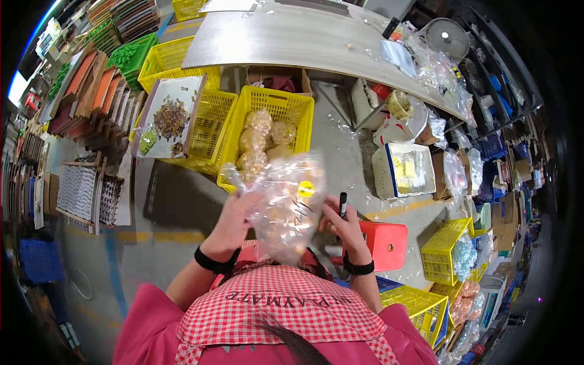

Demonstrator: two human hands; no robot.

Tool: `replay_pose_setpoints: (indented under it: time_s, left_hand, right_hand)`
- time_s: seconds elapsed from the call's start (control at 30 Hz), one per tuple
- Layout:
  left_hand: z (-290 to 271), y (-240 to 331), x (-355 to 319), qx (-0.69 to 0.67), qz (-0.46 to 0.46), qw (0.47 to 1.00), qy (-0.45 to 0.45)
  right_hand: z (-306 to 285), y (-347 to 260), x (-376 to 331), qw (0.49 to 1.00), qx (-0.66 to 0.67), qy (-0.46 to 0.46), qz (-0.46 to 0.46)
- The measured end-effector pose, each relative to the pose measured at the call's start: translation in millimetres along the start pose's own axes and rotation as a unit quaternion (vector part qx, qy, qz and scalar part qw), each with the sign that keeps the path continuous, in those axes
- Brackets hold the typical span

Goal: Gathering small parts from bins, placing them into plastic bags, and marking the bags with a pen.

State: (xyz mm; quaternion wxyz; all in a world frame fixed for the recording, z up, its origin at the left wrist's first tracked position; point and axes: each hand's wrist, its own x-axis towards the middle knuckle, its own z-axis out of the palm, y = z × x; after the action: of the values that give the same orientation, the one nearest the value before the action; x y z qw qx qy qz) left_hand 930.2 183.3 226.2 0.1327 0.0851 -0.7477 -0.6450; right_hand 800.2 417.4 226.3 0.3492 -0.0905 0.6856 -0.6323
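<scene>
Head view showed me looking down at my two hands, held up in front of my chest. My left hand was closed on the left side of a clear plastic bag, and the fingers were curled tight into the crinkly plastic. The bag was full of small pale golden pieces, and it had a yellow spot and some dark marks on its front. My right hand held the right side of the bag, and the fingers were also wrapped around a black marker pen that stuck straight up. The bag was up in the air between my hands, above my red checked apron. I wore a black band on each wrist and pink sleeves. On the floor just past the bag stood a yellow crate with more filled bags inside it. Beside it on the left was another yellow crate with a white tray of small bits lying on top. A red box sat near my right hand. A long grey desk ran across the top. More yellow crates stood on the right.
</scene>
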Motion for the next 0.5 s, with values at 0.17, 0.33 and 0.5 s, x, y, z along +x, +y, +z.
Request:
replay_pose_setpoints:
  time_s: [0.17,0.33,0.5]
  left_hand:
    - [-38.4,-44.5,13.4,-0.264,-0.152,0.934,0.189]
    - [-108.7,-94.6,3.9,-0.23,-0.183,0.914,0.28]
    - [-107.5,-82.5,33.7,-0.226,-0.219,0.913,0.259]
  right_hand:
    - [-10.8,-23.6,36.9,0.997,-0.058,-0.038,-0.018]
    - [-18.8,-22.6,38.3,0.994,-0.091,0.039,-0.034]
    - [-32.5,-24.3,34.8,0.997,-0.045,0.058,0.038]
